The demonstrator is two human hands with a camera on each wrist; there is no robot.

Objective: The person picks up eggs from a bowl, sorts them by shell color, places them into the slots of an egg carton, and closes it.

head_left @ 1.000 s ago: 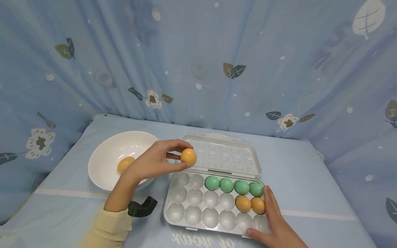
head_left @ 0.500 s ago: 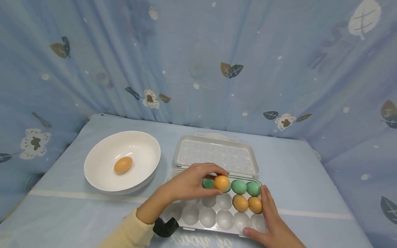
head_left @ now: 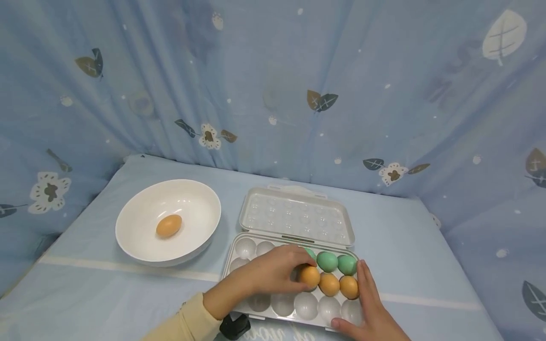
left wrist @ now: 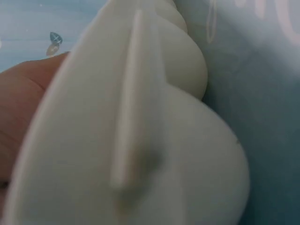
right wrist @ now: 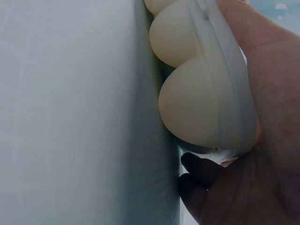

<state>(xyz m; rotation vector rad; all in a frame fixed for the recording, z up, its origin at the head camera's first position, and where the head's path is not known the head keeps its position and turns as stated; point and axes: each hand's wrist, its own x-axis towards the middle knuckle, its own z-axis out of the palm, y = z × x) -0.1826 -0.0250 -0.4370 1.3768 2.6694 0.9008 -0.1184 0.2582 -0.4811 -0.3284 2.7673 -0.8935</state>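
In the head view my left hand [head_left: 277, 271] pinches an orange egg [head_left: 309, 277] between thumb and fingers, at a cup in the middle row of the egg tray [head_left: 256, 310]. Two more orange eggs [head_left: 329, 284] sit in that row to its right. Green eggs [head_left: 327, 261] fill cups in the back row, and the hand partly hides that row. My right hand [head_left: 373, 308] grips the tray's right end, thumb at the front edge, fingers along the side. The right wrist view shows the tray's rounded cup undersides [right wrist: 190, 103] against that hand [right wrist: 276, 108].
Left of the tray stands a white bowl [head_left: 132, 241] with one orange egg [head_left: 168, 226] in it. The tray's lid [head_left: 294, 213] lies opened out behind it. A light blue cloth [head_left: 396, 237] covers the surface, and a patterned blue curtain [head_left: 264, 94] hangs behind.
My left hand has carried the orange egg from beside the bowl rightward and down to the tray's middle row, beside the two orange eggs. My right hand has stayed at the tray's right end.
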